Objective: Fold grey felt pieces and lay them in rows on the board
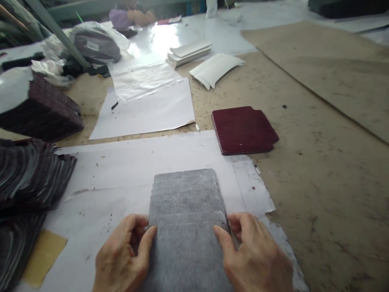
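Observation:
A stack of grey, felt-like fabric pieces point(185, 198) lies on white paper in front of me, long side pointing away. My left hand point(124, 251) grips its left edge, thumb on top and fingers curled at the side. On the opposite edge, my right hand point(252, 247) holds the stack the same way, thumb pressing the top. A crease or overlapping edge crosses the stack just beyond my thumbs. Its near end runs out of view at the bottom. Beyond it to the right sits a dark red ribbed stack of cut pieces point(243, 132) with notched corners.
Dark layered fabric piles point(27, 174) and a maroon bundle point(51, 105) stand at the left, by a yellowish scrap point(45, 255). White cut pieces point(215, 69) lie farther back, near a plastic-wrapped bundle point(97, 42). Brown board point(334, 61) covers the right. Another person's hand point(141, 17) shows far off.

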A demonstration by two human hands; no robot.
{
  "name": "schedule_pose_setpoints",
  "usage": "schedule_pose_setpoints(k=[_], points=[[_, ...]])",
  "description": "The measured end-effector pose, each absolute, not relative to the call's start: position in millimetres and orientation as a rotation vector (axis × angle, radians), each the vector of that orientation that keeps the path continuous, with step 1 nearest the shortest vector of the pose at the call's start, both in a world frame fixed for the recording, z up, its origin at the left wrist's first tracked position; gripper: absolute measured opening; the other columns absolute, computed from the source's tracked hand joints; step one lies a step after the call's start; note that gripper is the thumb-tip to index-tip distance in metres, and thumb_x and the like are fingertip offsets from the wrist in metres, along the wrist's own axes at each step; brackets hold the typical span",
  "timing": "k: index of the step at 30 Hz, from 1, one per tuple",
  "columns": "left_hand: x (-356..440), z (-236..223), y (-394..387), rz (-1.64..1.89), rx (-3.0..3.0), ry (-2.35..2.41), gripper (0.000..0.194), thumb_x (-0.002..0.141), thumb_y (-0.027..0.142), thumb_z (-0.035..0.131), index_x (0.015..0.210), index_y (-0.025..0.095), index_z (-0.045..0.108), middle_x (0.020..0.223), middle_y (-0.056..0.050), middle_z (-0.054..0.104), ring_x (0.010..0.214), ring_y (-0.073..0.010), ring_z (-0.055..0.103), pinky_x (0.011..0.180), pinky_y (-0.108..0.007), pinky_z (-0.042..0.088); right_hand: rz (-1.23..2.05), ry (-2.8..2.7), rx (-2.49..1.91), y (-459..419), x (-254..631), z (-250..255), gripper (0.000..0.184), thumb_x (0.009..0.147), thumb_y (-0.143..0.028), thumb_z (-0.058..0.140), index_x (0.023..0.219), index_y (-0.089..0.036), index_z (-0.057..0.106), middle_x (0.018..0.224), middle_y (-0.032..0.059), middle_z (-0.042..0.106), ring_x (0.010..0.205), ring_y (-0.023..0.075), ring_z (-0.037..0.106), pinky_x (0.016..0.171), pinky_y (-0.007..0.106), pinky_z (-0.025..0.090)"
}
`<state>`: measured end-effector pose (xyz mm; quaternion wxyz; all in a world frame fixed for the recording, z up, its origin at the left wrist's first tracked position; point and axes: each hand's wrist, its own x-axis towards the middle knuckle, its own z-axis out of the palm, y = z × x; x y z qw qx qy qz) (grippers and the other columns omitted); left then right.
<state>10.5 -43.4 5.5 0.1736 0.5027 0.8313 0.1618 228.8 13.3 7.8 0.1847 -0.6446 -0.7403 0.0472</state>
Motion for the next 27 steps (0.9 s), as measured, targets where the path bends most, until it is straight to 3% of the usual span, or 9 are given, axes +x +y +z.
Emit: schedule_pose_setpoints(k=[3,8,10,12,15,20,23,27], points=[[8,6,-44,0.548,1.221,2.394,0.045,0.067,0.061,0.053,0.092,0.024,0.056,0.071,0.001,0.063,0.054,-0.0151,0.058,0.051,-0.026,0.048,0.073,-2.066,-1.753,16,232,7,0.022,0.079,-0.042,0.049,0.085,-0.021,0.050,0.072,0.0030,0.062,0.063,0.0176,0.061,0.049,0.025,0.046],[14,10,-31,0.621,1.061,2.415,0.052,0.064,0.065,0.054,0.098,0.025,0.054,0.076,0.000,0.062,0.053,-0.0157,0.057,0.049,-0.029,0.049,0.074,-2.010,-1.713,31,230,14,0.020,0.079,-0.038,0.049,0.086,-0.019,0.052,0.073,0.0049,0.062,0.065,0.0188,0.061,0.053,0.028,0.046],[19,11,-26,0.712,1.228,2.448,0.045,0.070,0.057,0.055,0.101,0.025,0.053,0.083,-0.001,0.060,0.058,-0.0165,0.057,0.051,-0.030,0.049,0.089,-2.009,-1.682,37,227,16,0.016,0.079,-0.032,0.048,0.086,-0.018,0.054,0.075,0.0050,0.063,0.067,0.0192,0.061,0.056,0.029,0.047],[22,10,-23,0.804,1.591,2.409,0.036,0.076,0.044,0.055,0.106,0.024,0.052,0.094,-0.004,0.058,0.075,-0.0194,0.058,0.063,-0.033,0.050,0.114,-2.062,-1.574,41,225,16,0.015,0.077,-0.024,0.050,0.090,-0.018,0.055,0.080,0.0046,0.063,0.073,0.0192,0.060,0.063,0.030,0.048],[26,9,-20,0.734,2.083,2.178,0.034,0.078,0.023,0.053,0.111,0.022,0.048,0.106,-0.007,0.055,0.097,-0.0227,0.051,0.082,-0.040,0.042,0.182,-2.192,-1.388,45,226,13,0.026,0.071,-0.015,0.055,0.097,-0.019,0.055,0.089,0.0035,0.063,0.083,0.0194,0.058,0.073,0.031,0.047],[26,14,-13,0.518,2.040,2.059,0.028,0.072,0.014,0.056,0.098,0.021,0.047,0.091,-0.004,0.056,0.087,-0.0223,0.050,0.075,-0.041,0.037,0.282,-2.289,-1.386,52,230,7,0.029,0.063,-0.013,0.063,0.090,-0.021,0.054,0.084,0.0013,0.060,0.080,0.0196,0.056,0.068,0.032,0.047],[24,17,-10,0.497,1.932,2.061,0.024,0.071,0.017,0.059,0.091,0.021,0.047,0.080,-0.002,0.054,0.079,-0.0209,0.049,0.071,-0.039,0.036,0.259,-2.288,-1.342,53,229,6,0.023,0.068,-0.015,0.060,0.089,-0.020,0.054,0.080,0.0014,0.059,0.077,0.0189,0.056,0.066,0.031,0.046],[21,16,-11,0.540,1.886,2.080,0.023,0.071,0.021,0.061,0.092,0.022,0.051,0.085,-0.002,0.050,0.083,-0.0211,0.047,0.074,-0.038,0.035,0.171,-2.265,-1.270,50,230,5,0.024,0.077,-0.019,0.051,0.100,-0.020,0.055,0.085,0.0039,0.059,0.080,0.0203,0.054,0.070,0.034,0.045]])
